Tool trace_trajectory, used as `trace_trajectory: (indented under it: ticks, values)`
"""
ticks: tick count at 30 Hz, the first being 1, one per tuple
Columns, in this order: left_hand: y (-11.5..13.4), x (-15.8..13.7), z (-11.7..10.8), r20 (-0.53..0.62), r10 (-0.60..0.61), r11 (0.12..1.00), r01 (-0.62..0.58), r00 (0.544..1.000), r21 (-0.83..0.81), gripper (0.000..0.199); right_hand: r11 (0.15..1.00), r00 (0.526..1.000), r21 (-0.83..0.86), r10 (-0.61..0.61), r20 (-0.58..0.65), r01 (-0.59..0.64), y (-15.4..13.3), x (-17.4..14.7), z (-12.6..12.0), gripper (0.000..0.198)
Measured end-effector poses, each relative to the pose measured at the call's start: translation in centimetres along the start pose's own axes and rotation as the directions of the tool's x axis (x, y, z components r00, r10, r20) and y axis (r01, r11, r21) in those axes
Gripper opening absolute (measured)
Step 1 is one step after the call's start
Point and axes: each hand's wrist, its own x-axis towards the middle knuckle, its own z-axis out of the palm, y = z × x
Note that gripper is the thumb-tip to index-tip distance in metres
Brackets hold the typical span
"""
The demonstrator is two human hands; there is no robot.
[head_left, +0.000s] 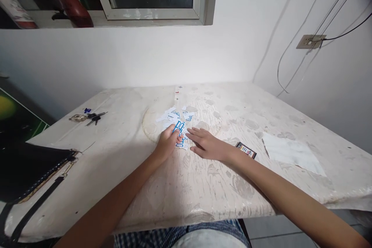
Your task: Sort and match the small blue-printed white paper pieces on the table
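Observation:
Near the middle of the table, my left hand (169, 138) pinches a white paper piece (179, 127) marked with blue outlined lettering. Beside it lies a loose pile of white paper scraps (167, 116), some with the same blue lines. One blue-marked scrap (188, 116) rests just right of the pile. My right hand (205, 143) is flat with fingers stretched toward the scraps, palm down, gripping nothing. Whether its fingertips touch the paper I cannot tell.
A dark-edged small packet (246, 150) lies by my right forearm, and a white sheet (293, 153) is farther right. At left are keys (95, 117) and a black bag (31, 166) with a strap. A patterned cover (221, 186) spreads over the table, against the wall.

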Motion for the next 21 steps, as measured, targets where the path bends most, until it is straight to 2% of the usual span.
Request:
trace_trajectory:
  ticks: [3,6,13,21]
  values:
    - [-0.2,0.1,0.0,-0.001,0.004,1.0,-0.004,1.0,-0.011,0.016,0.997,0.997,0.053,-0.067,0.039,0.064,0.0,-0.1,-0.7,0.046]
    - [-0.1,0.1,0.1,0.011,0.001,0.999,-0.001,1.0,-0.032,0.016,0.99,0.994,0.096,-0.106,0.027,0.103,-0.2,-0.2,-1.6,0.048]
    - [0.1,-0.1,0.3,0.01,0.019,1.0,-0.019,1.0,-0.023,0.016,0.992,0.995,-0.072,-0.101,-0.021,0.099,-0.8,-0.2,-1.1,0.036]
    - [0.4,-0.2,0.4,0.008,0.003,1.0,-0.002,1.0,-0.031,0.016,0.993,0.996,-0.075,-0.089,-0.024,0.087,0.0,-0.5,-1.4,0.034]
